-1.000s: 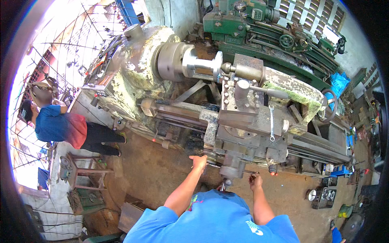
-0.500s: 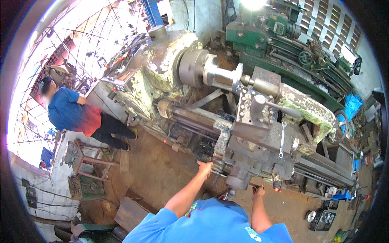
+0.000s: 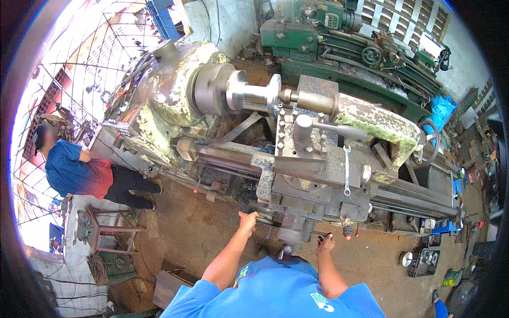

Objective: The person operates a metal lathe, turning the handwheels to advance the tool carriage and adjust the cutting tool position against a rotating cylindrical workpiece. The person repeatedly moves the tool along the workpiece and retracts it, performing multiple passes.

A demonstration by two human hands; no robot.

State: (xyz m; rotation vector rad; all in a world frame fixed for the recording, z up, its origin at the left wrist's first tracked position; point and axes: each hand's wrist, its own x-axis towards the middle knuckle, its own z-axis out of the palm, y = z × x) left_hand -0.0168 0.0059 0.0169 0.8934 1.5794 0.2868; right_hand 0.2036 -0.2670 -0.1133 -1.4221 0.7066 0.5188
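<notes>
A large worn metal lathe with flaking pale paint stands before me. Its chuck (image 3: 212,89) carries a shiny flanged metal workpiece (image 3: 254,94), supported at the right by the tailstock centre (image 3: 288,96). The tool post (image 3: 303,130) sits on the carriage, just in front of the workpiece. My left hand (image 3: 247,223) is closed round the edge of a handwheel (image 3: 268,213) on the left of the carriage front. My right hand (image 3: 325,243) is closed on a crank handle (image 3: 318,233) right of the round front housing; its fingers are partly hidden.
A spanner (image 3: 347,170) lies on the carriage. Behind stands a green lathe (image 3: 339,53). At left another person (image 3: 79,169) stands near a wooden stand (image 3: 111,230). A black crate (image 3: 422,262) rests on the floor at right; a blue-clad limb shows at the lower right.
The view has swung right, so the lathe and the other person appear farther left. Both my hands stay at the carriage controls. A blue-clad limb has come into view at lower right.
</notes>
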